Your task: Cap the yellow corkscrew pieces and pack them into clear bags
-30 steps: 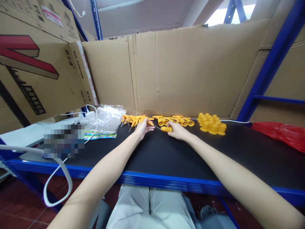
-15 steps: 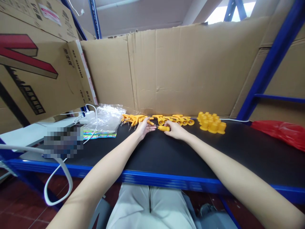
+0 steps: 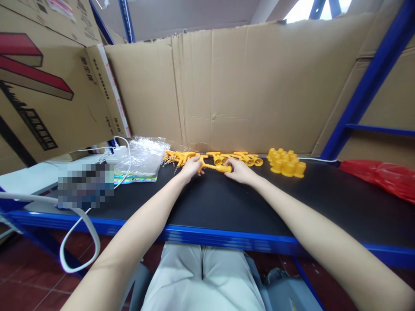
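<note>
1 piece in both hands, a batch behind it and loose stock on either side

On my feed, the left hand (image 3: 193,167) has its grip closed around a yellow forked piece (image 3: 203,163), fingers wrapped near the fork. The right hand (image 3: 239,171) has its grip pinched shut on a yellow sleeve (image 3: 223,169). Both parts lie in line, low over the front of the stock on the black worktop (image 3: 246,207), and I can see no gap between shaft and sleeve. I'd judge this joint nearly or fully made; whether it is seated tight, I cannot tell from here.

Behind the right hand I have a row of yellow forked pieces with round cup ends (image 3: 250,160), which I take to be a batch at a further stage. By the left hand sits a pile of forked pieces with thin spirals (image 3: 180,158) showing, so I'd count those as work left. To the right, well apart from the hands, stands a cluster of yellow cups (image 3: 287,163), upright and apparently unused. Overlap in the pile stops me counting it, so my guess is part-way through, with plenty remaining.
</note>
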{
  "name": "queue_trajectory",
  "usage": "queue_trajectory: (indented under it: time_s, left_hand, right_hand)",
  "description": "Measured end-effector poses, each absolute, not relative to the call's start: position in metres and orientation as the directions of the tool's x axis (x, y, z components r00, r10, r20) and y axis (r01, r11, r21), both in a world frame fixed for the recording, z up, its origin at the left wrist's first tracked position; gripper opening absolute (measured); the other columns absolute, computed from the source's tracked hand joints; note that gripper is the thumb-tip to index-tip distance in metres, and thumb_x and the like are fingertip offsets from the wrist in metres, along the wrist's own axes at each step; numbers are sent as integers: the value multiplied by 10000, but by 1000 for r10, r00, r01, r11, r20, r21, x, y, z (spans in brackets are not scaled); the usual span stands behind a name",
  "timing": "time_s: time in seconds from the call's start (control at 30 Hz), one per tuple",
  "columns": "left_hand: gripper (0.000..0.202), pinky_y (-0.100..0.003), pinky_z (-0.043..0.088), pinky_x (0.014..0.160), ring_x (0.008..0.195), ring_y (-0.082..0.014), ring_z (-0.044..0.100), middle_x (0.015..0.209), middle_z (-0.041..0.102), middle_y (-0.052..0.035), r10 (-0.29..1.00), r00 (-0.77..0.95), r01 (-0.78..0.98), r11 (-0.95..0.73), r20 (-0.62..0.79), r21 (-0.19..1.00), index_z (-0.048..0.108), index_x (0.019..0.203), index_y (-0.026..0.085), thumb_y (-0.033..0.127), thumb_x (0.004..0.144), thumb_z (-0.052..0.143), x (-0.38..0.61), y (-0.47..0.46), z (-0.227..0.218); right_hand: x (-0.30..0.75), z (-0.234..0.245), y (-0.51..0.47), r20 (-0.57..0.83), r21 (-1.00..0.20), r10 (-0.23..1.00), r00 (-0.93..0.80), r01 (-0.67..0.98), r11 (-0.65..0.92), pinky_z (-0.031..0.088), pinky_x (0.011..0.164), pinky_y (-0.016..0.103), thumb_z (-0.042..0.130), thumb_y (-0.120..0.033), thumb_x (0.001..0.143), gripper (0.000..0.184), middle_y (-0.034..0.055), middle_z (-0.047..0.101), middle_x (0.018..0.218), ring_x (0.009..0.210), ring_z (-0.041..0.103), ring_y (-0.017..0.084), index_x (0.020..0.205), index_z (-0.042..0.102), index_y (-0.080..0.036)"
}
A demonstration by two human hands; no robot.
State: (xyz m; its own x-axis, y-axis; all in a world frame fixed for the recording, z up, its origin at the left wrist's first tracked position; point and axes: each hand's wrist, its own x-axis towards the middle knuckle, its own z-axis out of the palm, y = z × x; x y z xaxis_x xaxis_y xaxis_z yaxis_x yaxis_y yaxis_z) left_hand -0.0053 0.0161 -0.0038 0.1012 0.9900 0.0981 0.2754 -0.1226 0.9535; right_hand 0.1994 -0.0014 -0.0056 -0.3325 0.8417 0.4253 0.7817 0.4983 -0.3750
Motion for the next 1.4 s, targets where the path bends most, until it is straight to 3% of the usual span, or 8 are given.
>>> queue_trajectory:
  time_s: [0.17,0.3,0.5,0.63,0.77,0.93,1.2,1.4]
  left_hand:
    - [496,-286,450,701,638,-141,559,701,590,-10,847,372,721,-521,379,457,422,1274,204,307,791,469,-14,11,-6]
    - [374,-290,444,723,738,-178,572,790,625,-42,827,428,803,-533,364,267,570,1074,180,321,729,547,-17,10,-5]
    - [258,-291,440,694,775,-199,581,809,631,-51,848,346,869,-451,402,204,587,952,199,309,726,529,-17,10,-2]
    - [264,-290,440,693,778,-204,587,806,629,-51,859,318,889,-417,402,189,583,954,200,313,722,529,-17,8,-1]
    - [260,-281,438,697,775,-194,585,794,625,-41,848,332,879,-438,413,192,578,961,206,296,723,525,-17,6,0]
    - [266,-289,439,712,779,-200,582,808,620,-51,845,349,870,-453,405,194,577,961,210,313,719,532,-14,6,-1]
    - [263,-299,441,740,807,-207,583,839,624,-57,869,318,883,-417,380,214,578,951,211,319,713,552,-13,8,-3]
    - [269,-297,441,727,806,-210,588,829,626,-50,858,314,879,-425,406,218,569,955,219,323,707,563,-13,9,-4]
  right_hand:
    - [206,-8,4,434,-402,838,-331,762,508,380,609,252,584,-158,629,202,9,549,724,624,489,126,822,524,-152]
    - [211,-11,11,465,-440,820,-335,716,542,417,654,283,610,-191,635,231,31,580,802,658,509,132,855,558,-146]
    - [214,-17,20,446,-605,808,-385,536,589,472,703,333,643,-251,645,369,68,580,989,714,552,135,1000,579,-170]
    - [216,-16,18,332,-805,852,-404,349,479,479,762,347,676,-268,630,481,77,553,1043,727,581,126,1080,530,-184]
    - [219,-11,12,201,-922,896,-395,234,310,491,750,341,643,-367,698,377,87,605,901,697,617,145,988,540,-149]
    - [214,-7,7,61,-941,933,-354,293,173,461,509,240,441,-523,813,400,99,639,680,494,569,107,738,503,-135]
    - [219,-8,9,61,-954,888,-456,234,186,464,531,229,617,-334,757,438,61,667,757,563,614,116,1086,385,-161]
    - [217,-8,10,38,-943,913,-407,288,168,402,429,199,488,-498,801,360,74,648,648,431,546,87,829,462,-140]
